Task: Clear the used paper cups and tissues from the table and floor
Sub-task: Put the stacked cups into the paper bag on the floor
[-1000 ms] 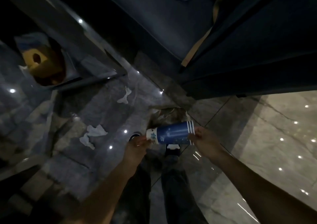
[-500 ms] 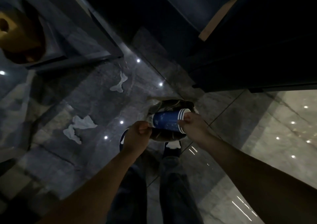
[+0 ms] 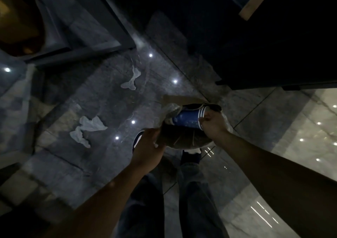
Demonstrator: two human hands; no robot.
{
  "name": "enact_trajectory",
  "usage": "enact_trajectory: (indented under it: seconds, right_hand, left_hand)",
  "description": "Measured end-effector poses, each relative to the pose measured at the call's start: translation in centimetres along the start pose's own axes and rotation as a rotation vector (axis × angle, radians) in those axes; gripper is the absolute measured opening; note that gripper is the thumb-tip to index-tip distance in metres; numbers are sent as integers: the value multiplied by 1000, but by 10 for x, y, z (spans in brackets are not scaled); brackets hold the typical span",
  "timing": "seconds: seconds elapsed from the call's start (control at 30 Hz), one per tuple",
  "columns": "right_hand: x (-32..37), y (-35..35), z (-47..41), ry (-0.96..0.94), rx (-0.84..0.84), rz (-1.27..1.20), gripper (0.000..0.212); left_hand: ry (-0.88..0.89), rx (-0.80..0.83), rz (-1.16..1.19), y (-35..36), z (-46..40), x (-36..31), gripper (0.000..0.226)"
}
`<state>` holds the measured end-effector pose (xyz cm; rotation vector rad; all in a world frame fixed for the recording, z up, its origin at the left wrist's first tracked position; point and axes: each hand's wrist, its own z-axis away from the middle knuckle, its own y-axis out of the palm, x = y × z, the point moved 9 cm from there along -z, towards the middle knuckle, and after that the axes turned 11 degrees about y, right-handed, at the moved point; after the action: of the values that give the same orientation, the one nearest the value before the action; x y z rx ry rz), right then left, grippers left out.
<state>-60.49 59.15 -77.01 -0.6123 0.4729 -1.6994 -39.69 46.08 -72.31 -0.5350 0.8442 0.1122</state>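
The stack of blue paper cups (image 3: 187,118) had gone from lying level between both hands a second before to being tipped base-first into the mouth of the bag (image 3: 184,139), its white-striped rim end pointing up and away from the bag. That suggested the cups were all but disposed of, with only the release left. The right hand (image 3: 214,123) was clenched around the striped end of the cups, pushing them in. The left hand (image 3: 148,146), which had earlier gripped the other end of the stack, was now closed on the near edge of the bag, holding its mouth open; the clear lining (image 3: 169,110) bunched up just beside the cups.

Left of the bag, two crumpled tissues (image 3: 87,128) (image 3: 132,79) lay on the dark marble floor (image 3: 102,99), well apart from both hands and lying as they had in the earlier frames, so the floor part of the job looked undone. Compared with half a second earlier, the cups sat deeper in the bag and less of the blue body showed. Whether any cups remained on the surface could not be told from this view.
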Motion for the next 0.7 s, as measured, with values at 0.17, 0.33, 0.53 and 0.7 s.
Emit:
enact_trajectory:
  seconds: [0.17, 0.33, 0.53, 0.7]
  right_hand:
    - [-6, -3, -5, 5, 3, 11, 35]
    - [-3, 4, -6, -26, 42, 34, 33]
    - [-1, -2, 7, -78, 36, 27, 21]
    - [7, 9, 45, -269, 204, 288, 29]
  left_hand:
    - [-2, 25, 54, 8, -1, -2, 33]
    - [-4, 22, 90, 12, -2, -3, 30]
    - [13, 35, 107, 10, -1, -9, 28]
    - [11, 24, 87, -2, 10, -15, 22]
